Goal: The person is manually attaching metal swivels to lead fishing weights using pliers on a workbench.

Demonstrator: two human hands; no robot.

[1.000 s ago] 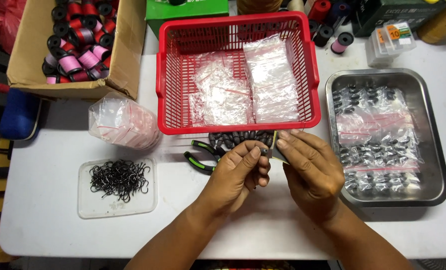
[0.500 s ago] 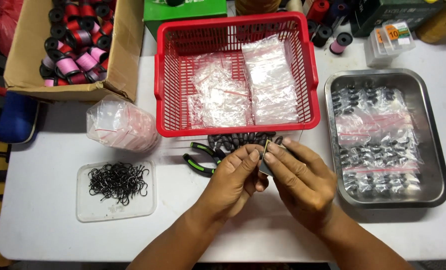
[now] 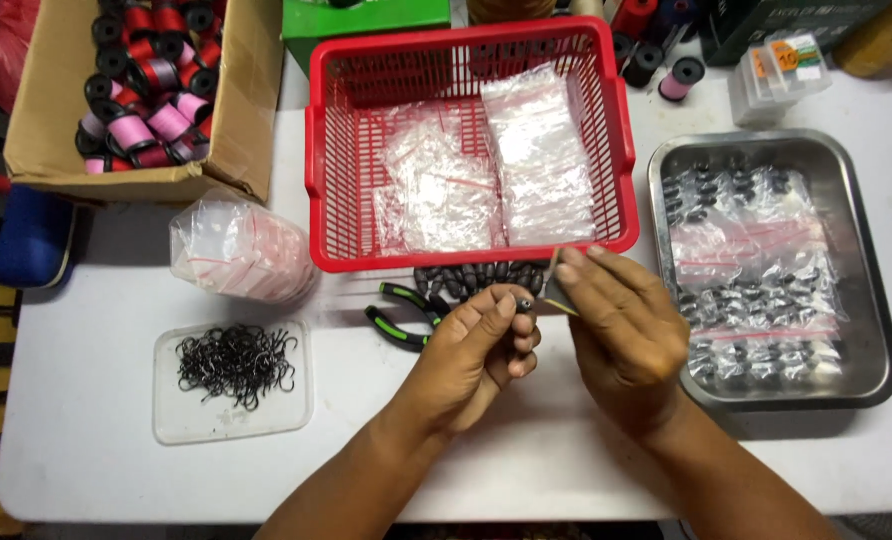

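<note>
Left hand (image 3: 471, 355) fingers pinch a small dark sinker (image 3: 524, 305); right hand (image 3: 621, 335) fingers close on a thin line, hard to see. More sinkers (image 3: 476, 277) lie loose beneath the red basket (image 3: 318, 150) of filled bags; hooks (image 3: 234, 360) wait, tray (image 3: 871, 300) well stocked.

The light is bright and even, coming from above. The white table (image 3: 116, 470) is almost overexposed. Soft shadows lie just under both hands. Right of the grip, the steel tray (image 3: 871, 330) gives mild glare. Everything looks sharp.
</note>
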